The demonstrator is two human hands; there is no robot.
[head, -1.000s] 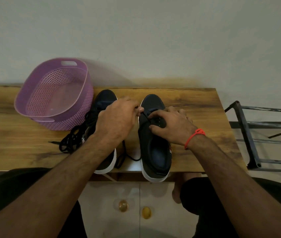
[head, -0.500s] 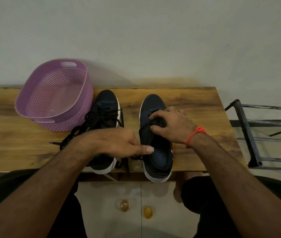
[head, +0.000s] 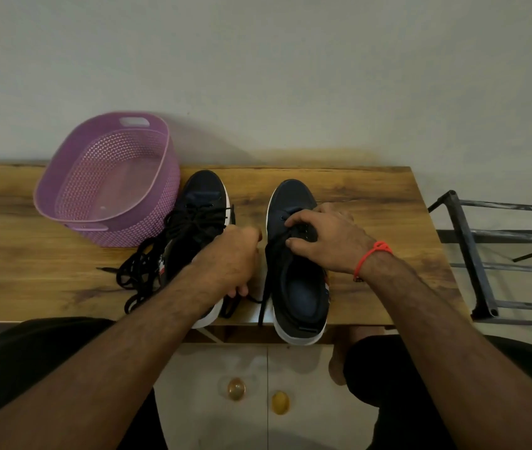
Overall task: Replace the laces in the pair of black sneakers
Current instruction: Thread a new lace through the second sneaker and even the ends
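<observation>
Two black sneakers with white soles stand side by side on the wooden table [head: 372,196], toes pointing away from me. The left sneaker [head: 204,193] has black laces threaded loosely. A tangle of loose black lace [head: 138,274] lies to its left. My left hand [head: 229,261] is curled between the shoes, gripping a black lace [head: 266,287] that runs from the right sneaker's eyelets down its left side. My right hand [head: 326,238] grips the right sneaker [head: 294,196] at its eyelets, thumb and fingers curled over the tongue. The insole is visible behind it.
A purple perforated basket [head: 63,196] sits at the back left, touching the left sneaker. A dark metal rack [head: 472,254] stands just past the table's right end. My knees are under the front edge; the sneaker heels overhang it.
My left hand drew the lace from the eyelets toward me, then came back up between the shoes. My right hand has stayed on the right sneaker's eyelets.
</observation>
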